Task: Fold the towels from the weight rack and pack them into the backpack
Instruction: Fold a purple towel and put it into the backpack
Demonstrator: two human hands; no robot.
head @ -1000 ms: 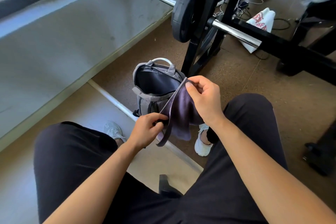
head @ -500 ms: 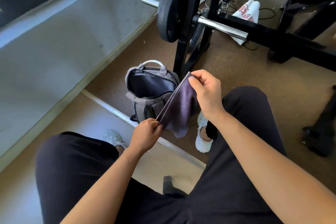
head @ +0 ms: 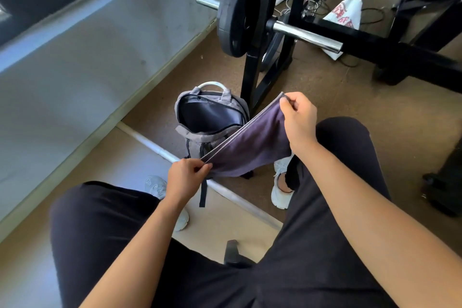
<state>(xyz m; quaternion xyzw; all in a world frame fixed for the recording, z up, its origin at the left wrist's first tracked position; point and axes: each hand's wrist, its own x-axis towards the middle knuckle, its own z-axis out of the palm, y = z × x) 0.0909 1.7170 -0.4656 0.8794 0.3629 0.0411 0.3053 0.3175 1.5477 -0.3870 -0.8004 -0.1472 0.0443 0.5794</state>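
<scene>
Brown gym floor (head: 325,107) lies under me. My left hand (head: 186,177) and right hand (head: 298,117) each pinch a corner of the purple towel (head: 252,150), stretched tight above the open gray backpack (head: 208,122) beside the black weight rack (head: 260,45).

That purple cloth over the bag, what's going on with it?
A seated person holds a folded purple towel stretched between both hands: the left hand pinches the near end, the right hand the far end. It hangs just in front of a grey backpack that stands open on the floor beside a black weight rack. The towel is not in the backpack yet.
</scene>
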